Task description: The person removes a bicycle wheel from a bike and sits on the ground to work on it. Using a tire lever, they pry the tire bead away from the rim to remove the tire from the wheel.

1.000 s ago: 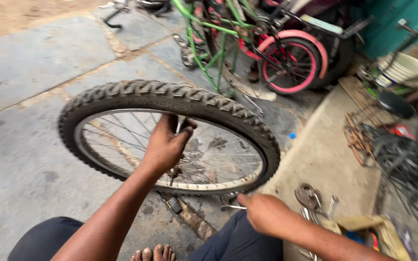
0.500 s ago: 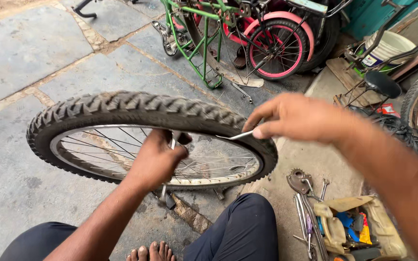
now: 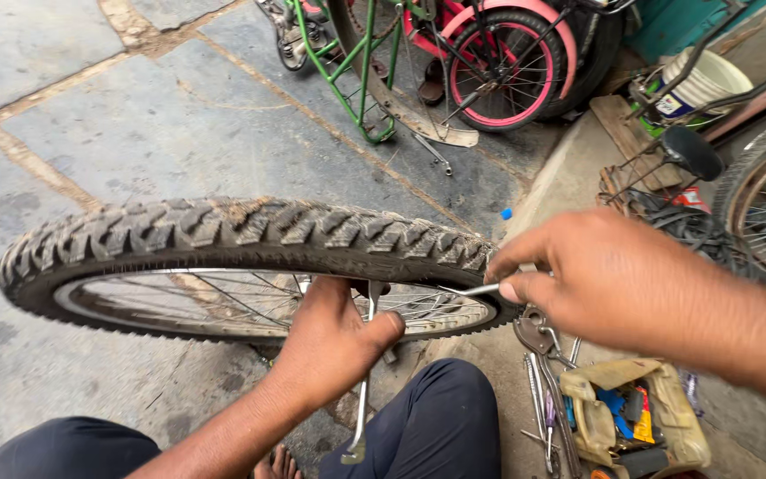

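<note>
Head view. A bicycle wheel (image 3: 241,257) with a knobby black tyre lies nearly flat, held above the paved ground (image 3: 135,133) over the seated person's knees. The left hand (image 3: 334,341) is closed around the hub area at the wheel's centre, where a long metal wrench (image 3: 363,390) hangs down past the knee; whether the fingers grip the wrench itself or the axle cannot be told. The right hand (image 3: 605,279) is pinched together on a thin metal tool (image 3: 472,290), thumb and fingertips clamped on its end, with the tip lying at the rim just inside the tyre. Below the right hand, loose spanners (image 3: 543,390) lie on the ground beside a grimy, yellowed plastic container (image 3: 596,426) cut open at the side; it holds small items, among them blue and yellow pieces, too jumbled to identify. Farther back, a white bucket (image 3: 711,80) stands near the wall, contents hidden. A green bicycle frame (image 3: 356,71) and a small pink-rimmed wheel (image 3: 507,62) stand behind
</note>
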